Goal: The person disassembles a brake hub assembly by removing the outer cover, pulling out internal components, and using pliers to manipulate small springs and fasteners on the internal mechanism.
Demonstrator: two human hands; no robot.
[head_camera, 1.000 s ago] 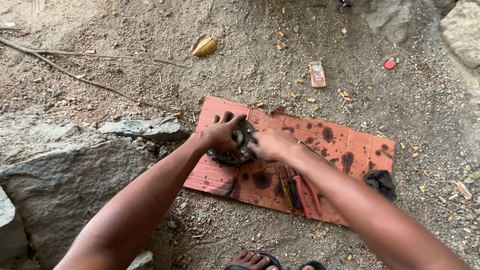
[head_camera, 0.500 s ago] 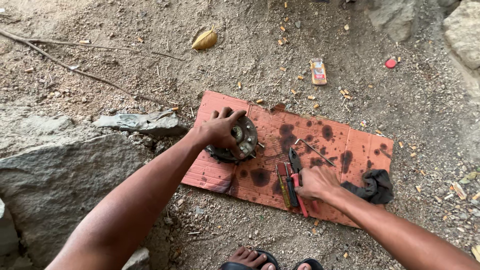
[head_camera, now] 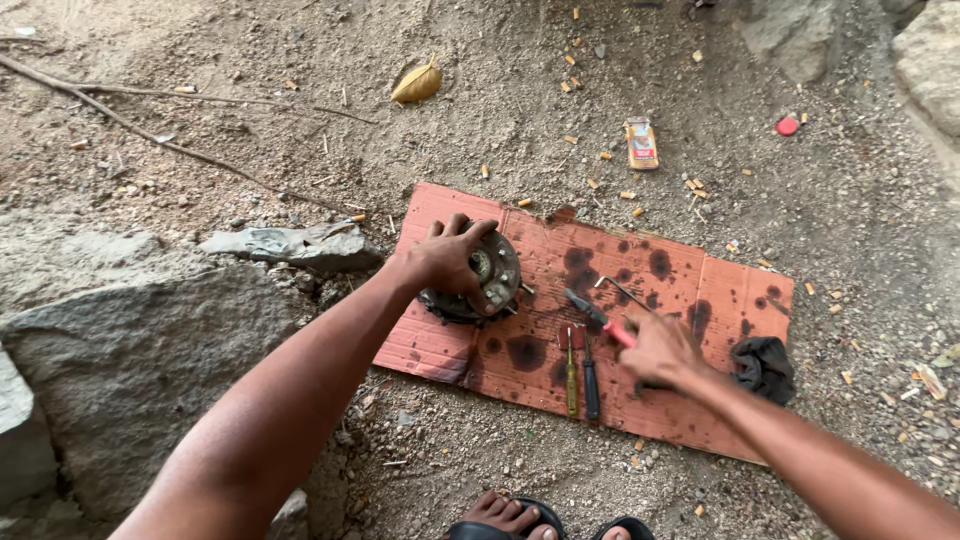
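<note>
The left hand (head_camera: 445,262) is clamping fingers over the hub (head_camera: 478,280) at the cardboard's (head_camera: 740,300) nine o'clock end; the right hand (head_camera: 657,350) is closing on red-handled pliers (head_camera: 600,320) toward three o'clock; keeping the hub pinned flat should help.

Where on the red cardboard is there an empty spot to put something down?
On the cardboard, bare patches lie left of the screwdrivers below the round metal hub, and along the top right edge above the black rag. The middle is crowded: the left hand on the hub, the right hand on a red-handled tool.
</note>
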